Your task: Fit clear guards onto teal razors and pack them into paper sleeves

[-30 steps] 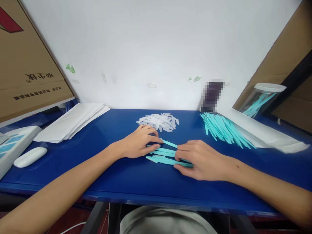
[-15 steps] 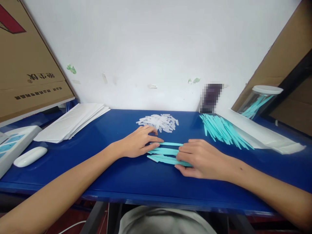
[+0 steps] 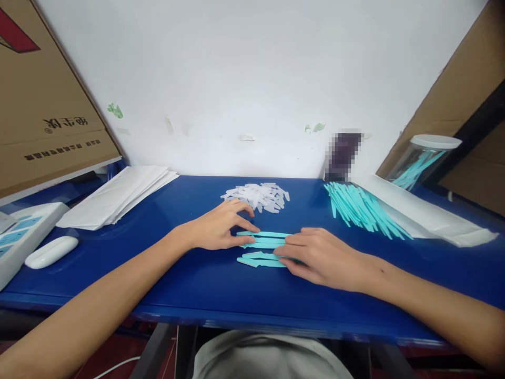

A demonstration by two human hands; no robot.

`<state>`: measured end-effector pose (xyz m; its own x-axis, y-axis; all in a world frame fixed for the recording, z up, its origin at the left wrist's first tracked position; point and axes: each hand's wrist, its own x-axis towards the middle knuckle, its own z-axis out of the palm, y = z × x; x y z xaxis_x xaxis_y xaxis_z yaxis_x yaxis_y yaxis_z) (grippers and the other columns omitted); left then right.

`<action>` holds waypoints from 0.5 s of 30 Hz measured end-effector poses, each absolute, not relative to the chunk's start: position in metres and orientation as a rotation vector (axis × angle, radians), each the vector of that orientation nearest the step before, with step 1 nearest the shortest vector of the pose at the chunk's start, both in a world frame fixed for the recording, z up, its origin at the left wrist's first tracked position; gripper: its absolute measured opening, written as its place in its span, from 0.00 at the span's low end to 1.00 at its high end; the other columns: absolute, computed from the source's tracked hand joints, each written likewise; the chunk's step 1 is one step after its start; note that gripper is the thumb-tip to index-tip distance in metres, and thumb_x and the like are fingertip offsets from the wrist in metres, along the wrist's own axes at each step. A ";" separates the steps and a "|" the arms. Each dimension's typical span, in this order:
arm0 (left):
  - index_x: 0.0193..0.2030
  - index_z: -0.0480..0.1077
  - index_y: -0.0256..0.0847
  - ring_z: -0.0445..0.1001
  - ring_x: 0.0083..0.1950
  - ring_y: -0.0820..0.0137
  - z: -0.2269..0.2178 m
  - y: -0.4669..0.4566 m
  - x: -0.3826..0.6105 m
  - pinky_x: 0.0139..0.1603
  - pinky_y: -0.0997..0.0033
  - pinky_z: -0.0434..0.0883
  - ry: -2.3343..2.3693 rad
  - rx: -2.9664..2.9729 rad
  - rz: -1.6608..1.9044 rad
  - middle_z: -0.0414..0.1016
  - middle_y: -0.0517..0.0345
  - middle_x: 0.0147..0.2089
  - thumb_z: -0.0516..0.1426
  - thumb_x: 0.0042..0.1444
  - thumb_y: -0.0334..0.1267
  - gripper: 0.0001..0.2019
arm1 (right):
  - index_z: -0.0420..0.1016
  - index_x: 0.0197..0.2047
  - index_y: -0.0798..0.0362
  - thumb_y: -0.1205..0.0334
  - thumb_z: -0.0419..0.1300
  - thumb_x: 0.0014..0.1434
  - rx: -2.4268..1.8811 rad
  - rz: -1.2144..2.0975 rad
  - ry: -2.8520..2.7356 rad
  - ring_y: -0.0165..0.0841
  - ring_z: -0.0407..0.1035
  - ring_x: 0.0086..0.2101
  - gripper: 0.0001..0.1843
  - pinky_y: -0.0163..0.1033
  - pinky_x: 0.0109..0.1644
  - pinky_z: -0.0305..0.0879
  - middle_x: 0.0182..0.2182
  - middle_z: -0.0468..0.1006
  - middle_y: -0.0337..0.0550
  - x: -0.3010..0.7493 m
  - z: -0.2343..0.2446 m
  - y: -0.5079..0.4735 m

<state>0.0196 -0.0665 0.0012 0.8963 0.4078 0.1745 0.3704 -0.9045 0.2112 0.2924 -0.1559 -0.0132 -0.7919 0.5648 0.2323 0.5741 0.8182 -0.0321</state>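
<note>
Several teal eyebrow razors [image 3: 265, 242] lie side by side on the blue table in front of me, their notched blade ends pointing left. A front pair sits a little apart from those behind. My left hand [image 3: 221, 226] is open at the left ends, thumb and forefinger spread and touching or almost touching the rear razors. My right hand [image 3: 319, 258] has its fingers curled over the right ends, hiding the handle tips. Beyond my left fingers is a pile of small whitish translucent plastic caps [image 3: 262, 197].
More teal razors [image 3: 361, 210] lie heaped at the right, beside a white sleeve [image 3: 445, 226] and a lidded clear jar [image 3: 420, 163]. White envelopes [image 3: 114, 197], a white oval case [image 3: 51, 252] and a cardboard box [image 3: 51, 100] stand left. The wall closes off the back.
My left thumb and forefinger have spread and drawn slightly left. My right hand has shifted slightly left along the razors. The front pair now lies more clearly apart from the rear ones.
</note>
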 end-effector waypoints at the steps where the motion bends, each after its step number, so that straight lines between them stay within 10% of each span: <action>1: 0.54 0.80 0.51 0.69 0.59 0.55 0.001 -0.067 0.020 0.60 0.53 0.65 0.598 2.893 0.328 0.72 0.48 0.58 0.57 0.67 0.52 0.17 | 0.81 0.44 0.52 0.62 0.52 0.72 -0.867 -0.076 -2.763 0.31 0.70 0.29 0.14 0.39 0.37 0.57 0.30 0.80 0.40 0.291 -0.015 -0.156; 15: 0.54 0.79 0.46 0.70 0.58 0.57 -0.002 -0.066 0.020 0.60 0.55 0.65 0.599 2.909 0.349 0.72 0.47 0.57 0.54 0.70 0.49 0.16 | 0.77 0.56 0.50 0.58 0.48 0.74 -1.060 -0.069 -2.750 0.32 0.70 0.28 0.19 0.39 0.34 0.54 0.32 0.79 0.41 0.292 -0.012 -0.153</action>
